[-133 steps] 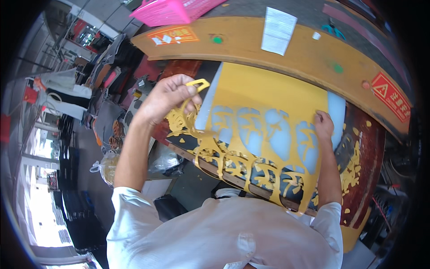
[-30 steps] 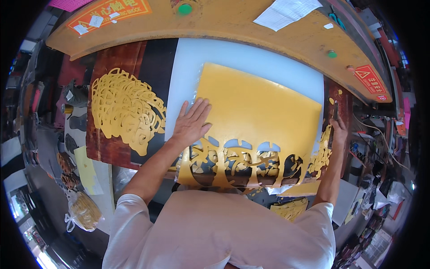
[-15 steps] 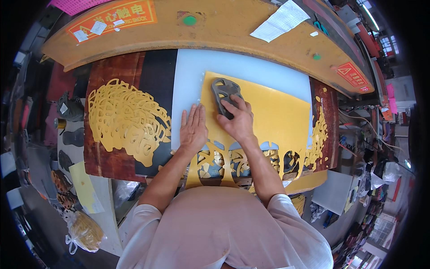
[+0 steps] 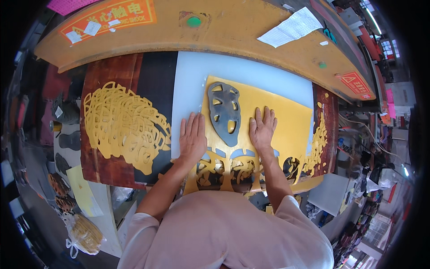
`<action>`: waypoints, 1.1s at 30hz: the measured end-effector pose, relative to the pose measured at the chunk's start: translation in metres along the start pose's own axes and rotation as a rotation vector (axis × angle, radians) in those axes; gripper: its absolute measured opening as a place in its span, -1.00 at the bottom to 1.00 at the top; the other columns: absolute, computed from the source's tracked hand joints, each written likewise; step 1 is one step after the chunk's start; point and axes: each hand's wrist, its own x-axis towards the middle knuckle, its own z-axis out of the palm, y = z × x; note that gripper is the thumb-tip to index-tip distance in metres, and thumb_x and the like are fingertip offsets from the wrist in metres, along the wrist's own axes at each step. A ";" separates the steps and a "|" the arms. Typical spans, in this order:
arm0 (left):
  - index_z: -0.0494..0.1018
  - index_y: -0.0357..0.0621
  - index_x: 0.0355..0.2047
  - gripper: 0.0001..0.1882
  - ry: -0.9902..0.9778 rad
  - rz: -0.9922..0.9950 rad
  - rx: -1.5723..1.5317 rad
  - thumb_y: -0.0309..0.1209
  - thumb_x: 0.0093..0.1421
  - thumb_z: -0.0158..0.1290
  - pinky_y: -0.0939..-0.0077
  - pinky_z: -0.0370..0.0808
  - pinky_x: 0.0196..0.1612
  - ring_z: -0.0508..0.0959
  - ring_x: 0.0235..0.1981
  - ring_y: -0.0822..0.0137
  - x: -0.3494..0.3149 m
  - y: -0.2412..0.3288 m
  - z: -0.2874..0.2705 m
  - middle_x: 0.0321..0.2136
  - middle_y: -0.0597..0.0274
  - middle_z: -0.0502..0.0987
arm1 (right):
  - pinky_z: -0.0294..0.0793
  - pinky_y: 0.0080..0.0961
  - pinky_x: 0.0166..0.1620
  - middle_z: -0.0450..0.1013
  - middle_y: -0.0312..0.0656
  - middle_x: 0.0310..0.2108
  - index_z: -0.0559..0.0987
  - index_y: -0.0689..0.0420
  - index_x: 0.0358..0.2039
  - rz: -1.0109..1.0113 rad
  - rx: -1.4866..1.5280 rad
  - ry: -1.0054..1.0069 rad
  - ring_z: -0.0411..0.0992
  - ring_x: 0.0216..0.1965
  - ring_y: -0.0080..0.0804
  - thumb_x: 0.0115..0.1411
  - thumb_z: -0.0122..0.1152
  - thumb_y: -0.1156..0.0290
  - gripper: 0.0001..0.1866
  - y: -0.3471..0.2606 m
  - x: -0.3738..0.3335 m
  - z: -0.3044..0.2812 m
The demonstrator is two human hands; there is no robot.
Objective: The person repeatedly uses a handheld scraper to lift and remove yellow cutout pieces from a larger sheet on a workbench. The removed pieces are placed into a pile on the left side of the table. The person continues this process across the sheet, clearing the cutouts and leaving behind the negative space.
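A dark metal cutting die (image 4: 224,105), elongated with several openings, lies on a yellow sheet (image 4: 282,123). The sheet rests on a pale white cutting board (image 4: 190,76). My left hand (image 4: 193,136) lies flat at the sheet's left edge, partly over the board, fingers stretched out and pointing away from me. To the right of the die, my right hand (image 4: 263,130) is spread flat on the sheet, apart from the die and holding nothing. Nearest my body, the sheet is cut out into narrow strips (image 4: 227,168) with openings between them.
Cut yellow lattice pieces (image 4: 125,125) are heaped on the left of the reddish-brown table (image 4: 109,67). Small yellow scraps (image 4: 317,143) lie along the right side. An orange machine beam (image 4: 242,31) spans the far side. A bagged yellow bundle (image 4: 85,233) sits at the lower left.
My right hand has let go of the cutting die and moved right onto the sheet. The die now shows in full. My left hand stays at the sheet's left edge.
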 end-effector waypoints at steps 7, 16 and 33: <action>0.36 -0.30 0.40 -0.34 -0.063 -0.039 -0.117 -0.30 0.33 0.09 -0.20 -0.03 0.58 0.15 0.56 -0.20 0.026 0.033 -0.011 0.46 -0.13 0.30 | 0.03 0.34 0.46 0.29 0.11 0.45 0.59 -0.01 0.34 -0.087 0.003 0.052 0.15 0.48 0.36 0.50 0.00 0.02 -0.45 0.016 0.029 0.019; 0.54 0.22 0.34 -0.31 -0.110 0.067 -0.105 -0.09 0.16 0.27 -0.76 -0.13 0.41 0.00 0.59 -0.27 0.048 0.091 -0.008 0.52 -0.04 0.20 | -0.06 0.31 0.53 0.26 0.08 0.49 0.57 -0.08 0.38 -0.035 0.037 0.059 0.09 0.53 0.30 0.50 -0.05 -0.05 -0.41 0.008 0.014 0.004; 0.54 -0.19 0.11 -0.41 -0.048 -0.120 -0.380 -0.34 0.07 0.41 -0.10 0.37 0.22 0.48 0.14 -0.18 -0.151 0.048 -0.098 0.09 -0.04 0.50 | 0.10 0.33 0.46 0.46 0.08 0.30 0.70 0.14 0.08 -0.054 0.332 0.171 0.27 0.40 0.33 0.29 0.28 0.21 -0.59 0.021 0.018 0.004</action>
